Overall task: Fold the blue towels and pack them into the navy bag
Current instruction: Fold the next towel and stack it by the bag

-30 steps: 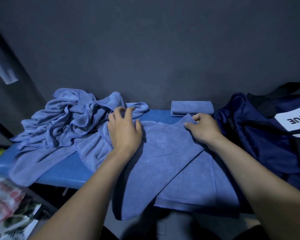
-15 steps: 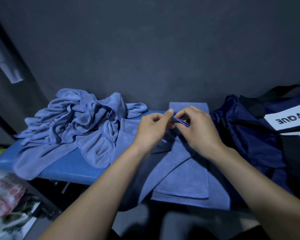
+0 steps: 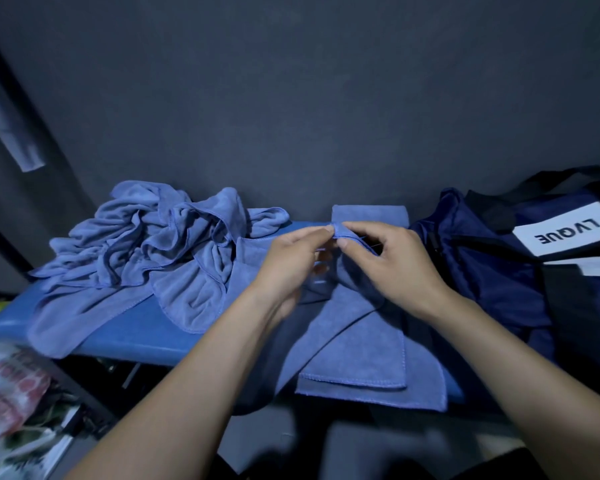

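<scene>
Both hands are up over the middle of the blue padded bench [image 3: 125,337], working one corner of a blue towel [image 3: 354,344]. The left hand [image 3: 291,265] pinches the hem between thumb and forefinger, the other fingers curled underneath; the right hand [image 3: 385,265] pinches the same edge just beside it, thumb and forefinger closed on the cloth. The rest of that towel hangs down in layers over the bench's near edge — stitched hems showing along the bottom.

Behind the hands, against the dark wall [image 3: 291,98], sits a folded towel [image 3: 369,214], partly hidden by the fingers. To the left, a heap of crumpled towels [image 3: 146,247] sprawls across the bench, one flap touching the towel being handled. On the right stands the navy bag [image 3: 492,282], close beside the right wrist, with black straps and a white label [image 3: 565,233] reading LVQUE upside down. Down at the lower left lies a blurred bundle of printed plastic packaging [image 3: 11,393] — too soft to read.
</scene>
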